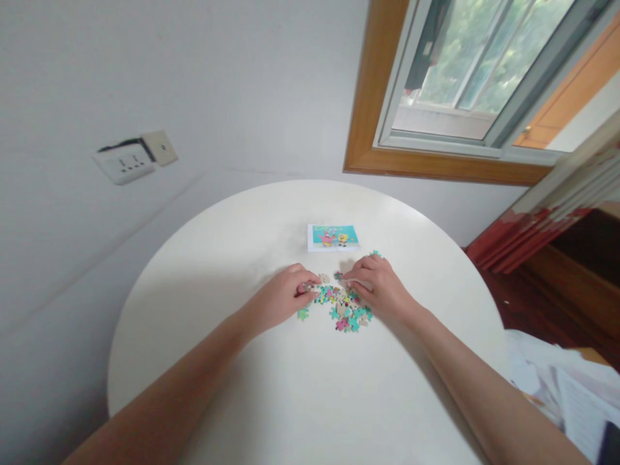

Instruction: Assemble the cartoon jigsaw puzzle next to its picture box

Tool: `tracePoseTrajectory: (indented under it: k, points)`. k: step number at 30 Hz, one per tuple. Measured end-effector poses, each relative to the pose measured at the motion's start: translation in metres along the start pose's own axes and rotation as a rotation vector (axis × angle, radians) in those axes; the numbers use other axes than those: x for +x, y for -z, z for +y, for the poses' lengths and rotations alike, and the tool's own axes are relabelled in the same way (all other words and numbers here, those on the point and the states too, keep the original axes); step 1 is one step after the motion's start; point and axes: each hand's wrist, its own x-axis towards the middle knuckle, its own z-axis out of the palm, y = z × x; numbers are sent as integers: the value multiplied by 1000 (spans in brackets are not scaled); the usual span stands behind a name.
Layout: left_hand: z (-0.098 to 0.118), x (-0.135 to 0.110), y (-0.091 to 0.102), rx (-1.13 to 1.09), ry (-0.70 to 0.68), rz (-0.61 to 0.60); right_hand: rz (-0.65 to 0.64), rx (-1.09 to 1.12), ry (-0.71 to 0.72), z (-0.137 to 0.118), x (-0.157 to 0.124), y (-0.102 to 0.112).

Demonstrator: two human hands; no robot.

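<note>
Wall [242,84], pale and plain, took up most of the background. In front of it stood a round white table [310,394], its far edge curving just below a window [469,71] in a brown wooden frame [361,84]. To the right of the window hung a curtain [566,187], pale above and red lower down, and beneath that, beside the table, lay a spread of white papers [557,381].

Both forearms reached in over the tabletop from the near side. The left hand [285,294] was at the left edge of the jigsaw pieces, thumb and fingers curled to a narrow gap; something pinkish showed between them, but whether it was gripped I could not tell. The right hand [378,284] rested at the right edge, its thumb and forefinger also close together, and what they held, if anything, could not be made out.

On the wall at left sat a white socket [124,163]. A picture card [334,237] with cartoon figures lay flat beyond the hands. The heap of jigsaw pieces [346,313], teal, pink and beige, spread between the hands and slightly nearer. Smallest were the strays: a green piece [303,314] just below the left fingers and a teal piece [376,253] just beyond the right hand.
</note>
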Motion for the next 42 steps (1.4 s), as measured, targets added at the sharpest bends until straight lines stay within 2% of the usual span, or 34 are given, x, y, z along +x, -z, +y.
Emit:
tracePoseTrajectory:
  k: [2,5,12,20,30,32,38,42]
  points:
    - [0,1,-3,-6,6,9,-70,73,82,-2,-6,9]
    - [-1,1,-6,-17,10,24,-115,65,83,-5,-11,17]
    - [-5,2,-8,-41,5,35,-118,-6,36,-6,-8,4]
    - [-5,2,-10,-34,0,55,-67,75,-56,-8,-6,-6]
    - [-4,3,-10,-30,-3,42,-28,22,67,-7,-7,-5]
    - [-3,3,-10,-29,1,36,-9,70,45,-5,-6,-6]
    - [-3,3,-9,-14,-1,36,88,405,-115,6,-3,-5]
    - [-5,3,-10,-16,-11,36,111,482,-116,14,-2,-4]
